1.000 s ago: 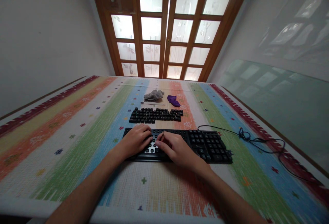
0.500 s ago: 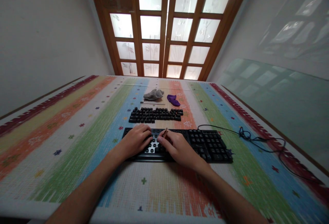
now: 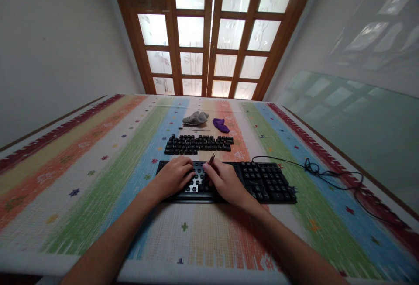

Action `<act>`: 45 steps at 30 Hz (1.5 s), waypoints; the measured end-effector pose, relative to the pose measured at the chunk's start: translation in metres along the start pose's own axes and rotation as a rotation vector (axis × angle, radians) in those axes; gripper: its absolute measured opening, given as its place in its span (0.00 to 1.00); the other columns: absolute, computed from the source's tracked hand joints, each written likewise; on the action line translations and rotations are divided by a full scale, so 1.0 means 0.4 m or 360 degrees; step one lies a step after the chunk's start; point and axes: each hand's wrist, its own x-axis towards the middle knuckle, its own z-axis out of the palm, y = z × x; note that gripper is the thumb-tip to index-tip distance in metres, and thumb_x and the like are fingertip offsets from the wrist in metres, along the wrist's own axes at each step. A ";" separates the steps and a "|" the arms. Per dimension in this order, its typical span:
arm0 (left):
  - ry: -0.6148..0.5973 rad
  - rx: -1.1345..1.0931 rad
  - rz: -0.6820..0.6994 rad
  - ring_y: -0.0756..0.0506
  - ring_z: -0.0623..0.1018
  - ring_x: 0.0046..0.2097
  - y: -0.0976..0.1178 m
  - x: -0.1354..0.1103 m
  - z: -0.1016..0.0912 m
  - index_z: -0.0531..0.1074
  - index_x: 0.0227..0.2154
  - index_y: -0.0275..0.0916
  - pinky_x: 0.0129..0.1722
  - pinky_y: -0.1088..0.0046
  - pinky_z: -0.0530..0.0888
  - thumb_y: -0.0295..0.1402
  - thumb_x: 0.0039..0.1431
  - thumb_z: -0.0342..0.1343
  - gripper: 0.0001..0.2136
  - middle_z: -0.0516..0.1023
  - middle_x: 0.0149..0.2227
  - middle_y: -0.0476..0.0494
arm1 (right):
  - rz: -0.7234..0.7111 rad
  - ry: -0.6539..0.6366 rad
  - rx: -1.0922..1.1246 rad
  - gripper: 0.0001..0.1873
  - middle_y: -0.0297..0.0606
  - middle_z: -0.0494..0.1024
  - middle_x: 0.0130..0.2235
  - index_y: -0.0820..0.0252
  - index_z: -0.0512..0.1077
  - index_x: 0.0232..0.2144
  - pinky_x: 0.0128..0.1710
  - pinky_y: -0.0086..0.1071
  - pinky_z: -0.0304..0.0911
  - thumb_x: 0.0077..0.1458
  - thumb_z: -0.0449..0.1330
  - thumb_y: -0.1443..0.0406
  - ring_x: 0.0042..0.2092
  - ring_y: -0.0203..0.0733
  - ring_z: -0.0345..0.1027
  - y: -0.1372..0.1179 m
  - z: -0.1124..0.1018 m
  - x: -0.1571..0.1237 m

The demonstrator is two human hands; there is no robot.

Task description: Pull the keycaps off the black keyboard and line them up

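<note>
A black keyboard [image 3: 262,182] lies across the striped cloth in front of me, with some keycaps off near its left-middle. My left hand [image 3: 173,176] rests on the keyboard's left part, fingers curled down on the keys. My right hand [image 3: 224,181] is beside it, pinching a thin stick-like tool [image 3: 211,159] whose tip points up and away. A block of loose black keycaps [image 3: 198,143] is laid out in rows just behind the keyboard.
A grey cloth [image 3: 195,118] and a purple cloth [image 3: 221,125] lie further back, with a thin rod [image 3: 194,129] in front of the grey one. The keyboard's black cable [image 3: 314,171] loops off to the right. Wooden glazed doors [image 3: 209,36] stand behind the table.
My right hand has slid slightly further onto the keyboard and tilted the thin tool up. The left hand has hardly moved. The camera has tipped a little.
</note>
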 end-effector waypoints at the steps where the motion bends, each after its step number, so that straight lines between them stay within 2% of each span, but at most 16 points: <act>1: -0.0006 0.0004 -0.0003 0.42 0.75 0.44 0.001 0.001 -0.001 0.74 0.37 0.34 0.48 0.61 0.74 0.31 0.66 0.52 0.08 0.76 0.42 0.39 | 0.0054 0.0020 0.0048 0.15 0.32 0.72 0.24 0.58 0.66 0.29 0.28 0.30 0.60 0.67 0.52 0.58 0.25 0.37 0.67 0.007 -0.001 0.001; 3: -0.0019 0.0011 -0.0009 0.41 0.75 0.44 0.002 0.002 -0.003 0.75 0.37 0.34 0.48 0.60 0.74 0.31 0.66 0.52 0.08 0.76 0.41 0.38 | 0.0115 0.0035 0.0118 0.15 0.31 0.72 0.23 0.58 0.66 0.30 0.26 0.30 0.60 0.67 0.52 0.57 0.23 0.36 0.67 0.017 -0.004 0.002; 6: -0.0015 -0.0028 -0.0026 0.40 0.75 0.44 0.005 0.002 -0.007 0.75 0.37 0.34 0.48 0.58 0.74 0.32 0.66 0.51 0.09 0.77 0.41 0.38 | 0.0070 0.0036 0.0122 0.16 0.32 0.73 0.24 0.59 0.68 0.30 0.27 0.30 0.60 0.66 0.52 0.56 0.24 0.36 0.67 0.019 -0.012 0.000; 9: 0.0057 -0.0262 -0.0059 0.40 0.75 0.48 0.015 -0.001 -0.016 0.74 0.43 0.34 0.51 0.58 0.73 0.30 0.65 0.51 0.09 0.76 0.45 0.37 | 0.0065 0.0067 0.0212 0.17 0.32 0.72 0.24 0.59 0.68 0.31 0.26 0.29 0.60 0.67 0.52 0.55 0.24 0.35 0.66 0.015 -0.020 -0.003; 12: 0.0057 -0.0598 -0.0077 0.41 0.75 0.50 0.031 -0.005 -0.031 0.70 0.53 0.37 0.52 0.60 0.73 0.27 0.60 0.54 0.18 0.76 0.50 0.38 | 0.0062 0.0090 0.0309 0.18 0.32 0.72 0.23 0.59 0.68 0.32 0.25 0.29 0.60 0.67 0.51 0.53 0.23 0.35 0.65 0.011 -0.027 -0.006; 15: -0.0016 -0.0861 -0.0154 0.42 0.76 0.48 0.046 -0.005 -0.039 0.64 0.59 0.40 0.49 0.61 0.74 0.29 0.56 0.58 0.26 0.77 0.50 0.40 | 0.0041 0.0105 0.0400 0.18 0.32 0.72 0.23 0.60 0.69 0.34 0.25 0.29 0.61 0.67 0.51 0.52 0.24 0.36 0.65 0.007 -0.032 -0.009; 21: -0.0075 -0.1339 -0.0422 0.48 0.76 0.38 0.052 0.004 -0.030 0.65 0.59 0.41 0.41 0.68 0.75 0.38 0.59 0.61 0.26 0.79 0.44 0.43 | 0.0007 0.0084 0.0537 0.18 0.32 0.71 0.24 0.59 0.69 0.37 0.25 0.29 0.63 0.67 0.52 0.52 0.24 0.35 0.66 -0.002 -0.036 -0.013; 27: 0.0011 -0.1662 -0.0485 0.47 0.77 0.40 0.045 0.005 -0.024 0.69 0.55 0.39 0.42 0.69 0.74 0.37 0.55 0.64 0.25 0.80 0.41 0.44 | -0.0028 0.0053 0.0535 0.17 0.32 0.71 0.24 0.59 0.69 0.36 0.26 0.29 0.62 0.67 0.51 0.52 0.25 0.36 0.67 -0.002 -0.039 -0.013; 30: 0.0025 -0.1610 -0.0478 0.45 0.79 0.42 0.040 0.006 -0.026 0.73 0.51 0.38 0.44 0.68 0.75 0.37 0.55 0.65 0.21 0.81 0.42 0.43 | -0.0041 0.0068 0.0529 0.18 0.32 0.72 0.24 0.59 0.69 0.35 0.27 0.30 0.62 0.67 0.51 0.52 0.25 0.36 0.67 -0.004 -0.040 -0.014; 35: 0.0061 -0.1107 -0.0450 0.44 0.80 0.41 0.039 0.011 -0.036 0.79 0.42 0.40 0.43 0.68 0.74 0.38 0.57 0.63 0.12 0.83 0.40 0.44 | -0.0080 0.0129 0.0400 0.17 0.32 0.71 0.24 0.59 0.68 0.32 0.29 0.30 0.62 0.67 0.51 0.54 0.26 0.36 0.67 -0.012 -0.043 -0.015; 41: 0.0160 -0.0825 -0.0338 0.46 0.80 0.38 0.037 0.013 -0.025 0.79 0.39 0.40 0.39 0.71 0.73 0.37 0.58 0.62 0.09 0.83 0.37 0.45 | -0.0133 0.0210 0.0206 0.14 0.33 0.71 0.25 0.58 0.67 0.32 0.33 0.33 0.61 0.67 0.51 0.57 0.28 0.38 0.67 -0.014 -0.038 -0.012; 45: 0.0132 -0.0751 -0.0293 0.46 0.79 0.36 0.034 0.017 -0.026 0.79 0.37 0.39 0.38 0.71 0.73 0.38 0.60 0.61 0.09 0.82 0.35 0.46 | -0.0128 0.0243 0.0161 0.13 0.33 0.71 0.24 0.58 0.68 0.33 0.33 0.33 0.61 0.67 0.51 0.58 0.29 0.40 0.68 -0.015 -0.035 -0.013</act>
